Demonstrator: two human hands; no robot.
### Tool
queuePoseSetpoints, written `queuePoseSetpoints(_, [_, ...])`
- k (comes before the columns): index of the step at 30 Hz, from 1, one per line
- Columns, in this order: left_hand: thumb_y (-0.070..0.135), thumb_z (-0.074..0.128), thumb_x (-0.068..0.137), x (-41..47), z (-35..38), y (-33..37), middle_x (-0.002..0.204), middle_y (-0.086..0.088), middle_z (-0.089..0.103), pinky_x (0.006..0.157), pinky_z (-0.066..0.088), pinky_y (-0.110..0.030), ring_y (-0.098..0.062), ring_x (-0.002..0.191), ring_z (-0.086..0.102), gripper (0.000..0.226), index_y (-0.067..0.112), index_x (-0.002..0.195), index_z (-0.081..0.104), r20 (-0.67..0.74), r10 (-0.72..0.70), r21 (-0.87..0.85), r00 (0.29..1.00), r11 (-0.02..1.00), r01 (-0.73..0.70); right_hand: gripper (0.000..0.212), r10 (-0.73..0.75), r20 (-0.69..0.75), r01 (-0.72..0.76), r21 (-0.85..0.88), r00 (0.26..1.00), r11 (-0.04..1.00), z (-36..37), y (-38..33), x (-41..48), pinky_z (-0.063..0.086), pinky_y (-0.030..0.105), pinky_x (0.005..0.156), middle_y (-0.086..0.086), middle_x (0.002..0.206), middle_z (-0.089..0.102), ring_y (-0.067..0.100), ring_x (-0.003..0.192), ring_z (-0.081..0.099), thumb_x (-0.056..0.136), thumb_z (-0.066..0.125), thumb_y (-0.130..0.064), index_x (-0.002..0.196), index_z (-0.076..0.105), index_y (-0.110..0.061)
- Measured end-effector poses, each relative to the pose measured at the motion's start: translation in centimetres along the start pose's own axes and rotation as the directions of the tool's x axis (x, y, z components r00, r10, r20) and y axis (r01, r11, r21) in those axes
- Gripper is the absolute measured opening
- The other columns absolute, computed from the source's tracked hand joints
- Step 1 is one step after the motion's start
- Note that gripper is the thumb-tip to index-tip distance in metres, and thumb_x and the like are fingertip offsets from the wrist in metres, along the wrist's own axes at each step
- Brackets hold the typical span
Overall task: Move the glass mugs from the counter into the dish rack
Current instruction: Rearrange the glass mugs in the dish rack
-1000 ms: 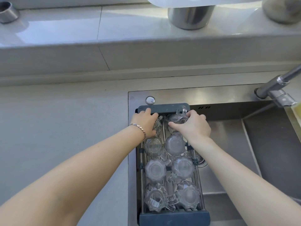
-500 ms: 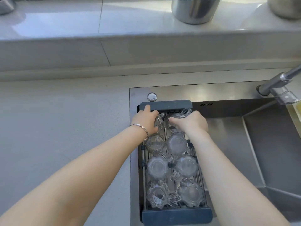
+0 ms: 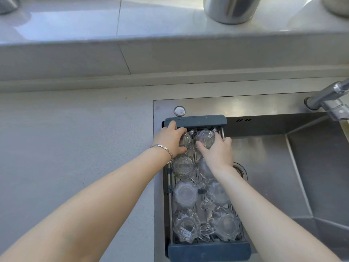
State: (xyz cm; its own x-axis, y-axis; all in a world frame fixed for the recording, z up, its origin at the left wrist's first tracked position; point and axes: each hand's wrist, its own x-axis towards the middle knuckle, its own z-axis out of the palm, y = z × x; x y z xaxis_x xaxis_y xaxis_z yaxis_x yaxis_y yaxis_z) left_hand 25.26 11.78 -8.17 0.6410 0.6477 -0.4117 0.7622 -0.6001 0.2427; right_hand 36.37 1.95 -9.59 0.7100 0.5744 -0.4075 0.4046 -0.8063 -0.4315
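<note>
While both hands work at the far end of the dish rack [image 3: 195, 121], left hand [image 3: 171, 141] is curled round the far-left mug [image 3: 184, 139], thumb side toward rack's near end. Right hand [image 3: 217, 150] cups the far-right mug [image 3: 204, 138], fingers closed on its near and right sides. Both mugs sit upside down, bases up, w/ long axis vertical. Six more inverted mugs [image 3: 186, 193] fill the rack nearer the person; right forearm hides parts of that column. Handles hard to make out.
</note>
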Motion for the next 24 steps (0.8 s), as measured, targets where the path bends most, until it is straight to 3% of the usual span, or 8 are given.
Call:
queuePoseSetpoints(2, [0.04, 0.065, 0.083, -0.1, 0.1, -0.3, 0.129, -0.008, 0.041, 0.086, 0.049, -0.035, -0.026, 0.112, 0.051, 0.067, 0.025, 0.141, 0.035, -0.002, 0.003, -0.008, 1.0, 1.0, -0.003, 0.076, -0.029, 0.02, 0.028, 0.043, 0.999, 0.999, 0.1, 0.7, -0.1, 0.044, 0.042, 0.095, 0.018, 0.132, 0.046, 0.035, 0.122, 0.046, 0.081, 0.062, -0.048, 0.142, 0.032, -0.016])
queuePoseSetpoints(6, [0.043, 0.062, 0.085, -0.1, 0.3, -0.1, 0.13, -0.007, 0.042, 0.083, 0.05, -0.036, -0.026, 0.111, 0.052, 0.067, 0.027, 0.143, 0.031, -0.009, -0.007, 0.043, 1.0, 0.999, 0.007, 0.08, -0.047, 0.014, 0.045, 0.124, 0.999, 0.991, -0.2, 0.6, 0.7, 0.04, 0.04, 0.101, 0.016, 0.134, 0.054, 0.032, 0.127, 0.046, 0.076, 0.07, -0.048, 0.139, 0.037, -0.011])
queuePoseSetpoints(10, [0.035, 0.057, 0.089, -1.3, 0.9, 0.7, 0.139, -0.008, 0.039, 0.096, 0.044, -0.038, -0.028, 0.121, 0.046, 0.063, 0.022, 0.144, 0.028, -0.097, -0.056, -0.011, 0.994, 0.998, 0.055, 0.084, -0.097, 0.159, 0.062, 0.213, 0.982, 0.975, -1.8, 1.5, 0.2, 0.037, 0.039, 0.106, 0.012, 0.143, 0.046, 0.029, 0.131, 0.043, 0.077, 0.069, -0.046, 0.143, 0.03, -0.012])
queuePoseSetpoints(13, [0.029, 0.056, 0.089, -3.8, 1.3, 0.9, 0.14, -0.006, 0.041, 0.102, 0.044, -0.038, -0.025, 0.123, 0.045, 0.055, 0.017, 0.14, 0.038, -0.21, 0.057, -0.131, 0.976, 0.988, -0.086, 0.07, -0.216, 0.181, 0.192, 0.143, 0.959, 0.971, -3.1, 4.0, -1.8, 0.039, 0.037, 0.105, 0.009, 0.142, 0.046, 0.023, 0.126, 0.048, 0.081, 0.068, -0.033, 0.14, 0.036, -0.012])
queuePoseSetpoints(17, [0.028, 0.056, 0.087, -7.2, 2.5, 1.8, 0.147, -0.001, 0.036, 0.104, 0.043, -0.038, -0.023, 0.129, 0.04, 0.06, 0.022, 0.142, 0.034, -0.01, 0.25, -0.035, 0.968, 0.968, -0.25, 0.081, -0.227, 0.247, 0.224, 0.041, 0.942, 0.974, -2.3, 5.8, -3.8, 0.036, 0.037, 0.107, 0.007, 0.143, 0.04, 0.024, 0.129, 0.043, 0.076, 0.072, -0.037, 0.141, 0.031, -0.016])
queuePoseSetpoints(21, [0.009, 0.055, 0.086, -7.3, 3.2, 2.0, 0.159, 0.0, 0.012, 0.111, 0.029, -0.041, -0.028, 0.142, 0.018, 0.07, 0.027, 0.145, 0.023, 0.149, 0.273, 0.271, 0.95, 0.913, -0.305, 0.08, -0.305, 0.222, 0.34, -0.145, 0.926, 0.929, -1.0, 4.7, -3.7, 0.043, 0.038, 0.096, 0.001, 0.14, 0.042, 0.027, 0.124, 0.046, 0.074, 0.071, -0.04, 0.141, 0.028, -0.028])
queuePoseSetpoints(24, [0.003, 0.061, 0.084, -6.5, 2.8, 2.2, 0.16, -0.005, 0.01, 0.111, 0.029, -0.043, -0.03, 0.144, 0.017, 0.071, 0.025, 0.142, 0.027, 0.201, 0.274, 0.358, 0.941, 0.873, -0.331, 0.079, -0.301, 0.218, 0.341, -0.175, 0.928, 0.924, -1.6, 3.9, -3.5, 0.047, 0.037, 0.089, 0.002, 0.133, 0.048, 0.027, 0.116, 0.054, 0.069, 0.075, -0.037, 0.136, 0.036, -0.028])
